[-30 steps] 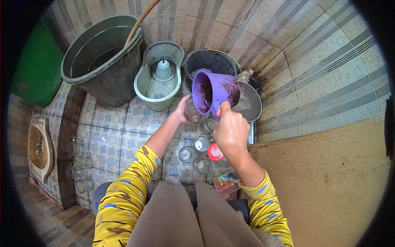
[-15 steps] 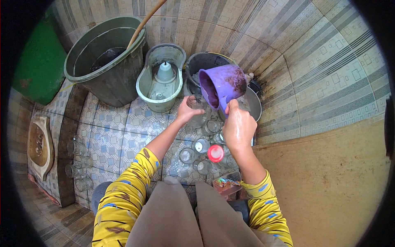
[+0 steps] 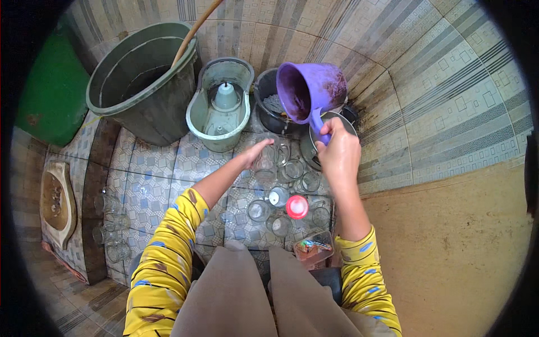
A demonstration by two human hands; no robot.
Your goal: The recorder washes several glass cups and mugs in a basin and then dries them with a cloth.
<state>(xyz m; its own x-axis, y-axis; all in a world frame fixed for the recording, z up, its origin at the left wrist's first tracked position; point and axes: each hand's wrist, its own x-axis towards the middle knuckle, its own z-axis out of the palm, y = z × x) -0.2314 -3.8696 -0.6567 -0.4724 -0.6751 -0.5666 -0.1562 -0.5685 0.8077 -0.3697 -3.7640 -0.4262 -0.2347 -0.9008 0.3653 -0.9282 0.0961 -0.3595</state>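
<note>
Touching a probably slippery, fragile glass mug (image 3: 265,171), the left hand (image 3: 256,155) shows no clear grip; the right hand (image 3: 341,149) clasps a dipper (image 3: 325,84) handle.

1 purple dipper (image 3: 319,87), brown-stained on its outer side, is held by its handle (image 3: 319,124), tilted, with its mouth turned leftward; 1 clear glass (image 3: 264,166) is seen lower to the left, apart from it.

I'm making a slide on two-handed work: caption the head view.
The right hand holds a tilted purple dipper; the left hand holds a clear glass mug.
</note>
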